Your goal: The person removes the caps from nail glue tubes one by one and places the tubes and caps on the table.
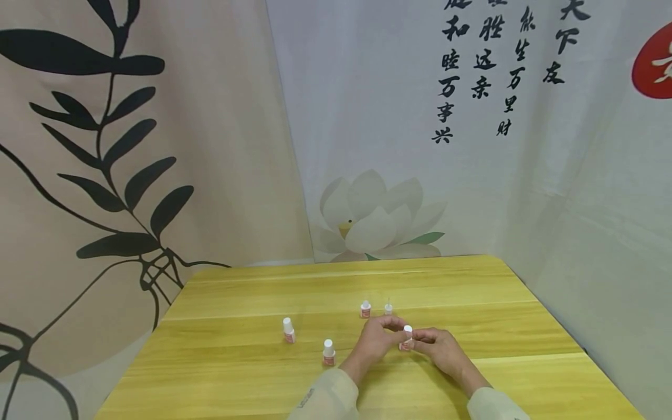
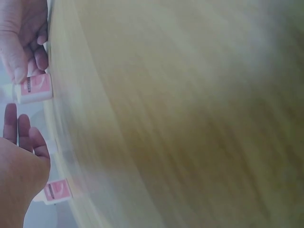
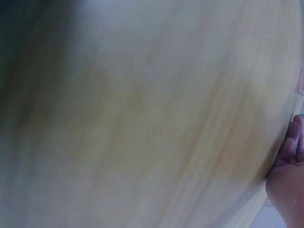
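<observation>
In the head view a small white bottle [image 1: 405, 345] with a pink label and a white cap stands between both hands. My right hand [image 1: 440, 352] pinches its body with thumb and fingertips. My left hand [image 1: 374, 343] comes in from the other side, its thumb and index fingertip at the cap; the exact contact is partly hidden. The left wrist view shows the same bottle [image 2: 35, 89] lying sideways in the picture, the right thumb on its label. In the right wrist view only part of my right hand [image 3: 289, 166] appears at the edge.
Two similar capped bottles, one [image 1: 289, 331] farther left and one [image 1: 328, 353] nearer, stand left of the hands. Behind them are another bottle [image 1: 365, 310] and a white piece [image 1: 388, 309] with a thin upright spike. The wooden table [image 1: 220, 373] meets a printed curtain [image 1: 236, 146].
</observation>
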`<state>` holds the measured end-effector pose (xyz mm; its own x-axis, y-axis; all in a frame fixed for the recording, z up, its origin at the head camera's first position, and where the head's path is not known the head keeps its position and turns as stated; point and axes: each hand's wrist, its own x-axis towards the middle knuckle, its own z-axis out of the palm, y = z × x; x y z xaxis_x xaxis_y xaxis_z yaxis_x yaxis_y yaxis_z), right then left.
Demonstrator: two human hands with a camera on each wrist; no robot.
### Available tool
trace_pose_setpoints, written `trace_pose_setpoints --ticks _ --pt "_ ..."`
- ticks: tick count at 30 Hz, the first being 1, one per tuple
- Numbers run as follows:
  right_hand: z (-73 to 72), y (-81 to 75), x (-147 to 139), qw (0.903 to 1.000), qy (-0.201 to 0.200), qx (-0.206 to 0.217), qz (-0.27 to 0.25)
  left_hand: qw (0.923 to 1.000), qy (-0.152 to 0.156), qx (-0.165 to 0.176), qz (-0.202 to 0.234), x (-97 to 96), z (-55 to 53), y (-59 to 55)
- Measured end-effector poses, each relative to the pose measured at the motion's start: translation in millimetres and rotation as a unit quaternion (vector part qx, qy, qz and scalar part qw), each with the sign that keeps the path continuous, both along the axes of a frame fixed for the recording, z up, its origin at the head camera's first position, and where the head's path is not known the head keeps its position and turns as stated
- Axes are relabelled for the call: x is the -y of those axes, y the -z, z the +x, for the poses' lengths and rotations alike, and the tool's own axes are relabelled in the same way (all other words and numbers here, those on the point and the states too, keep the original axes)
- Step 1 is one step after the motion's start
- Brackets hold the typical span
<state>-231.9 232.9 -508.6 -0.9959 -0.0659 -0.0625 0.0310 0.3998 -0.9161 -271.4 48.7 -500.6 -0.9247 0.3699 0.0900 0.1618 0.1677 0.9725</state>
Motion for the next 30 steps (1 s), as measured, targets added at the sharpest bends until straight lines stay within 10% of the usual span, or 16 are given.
trace_pose_setpoints --ticks 30 --pt "-0.4 0.7 -0.8 0.9997 -0.019 -0.006 -0.010 0.9999 0.001 -0.010 -0.009 -1.4 -0.9 -2.3"
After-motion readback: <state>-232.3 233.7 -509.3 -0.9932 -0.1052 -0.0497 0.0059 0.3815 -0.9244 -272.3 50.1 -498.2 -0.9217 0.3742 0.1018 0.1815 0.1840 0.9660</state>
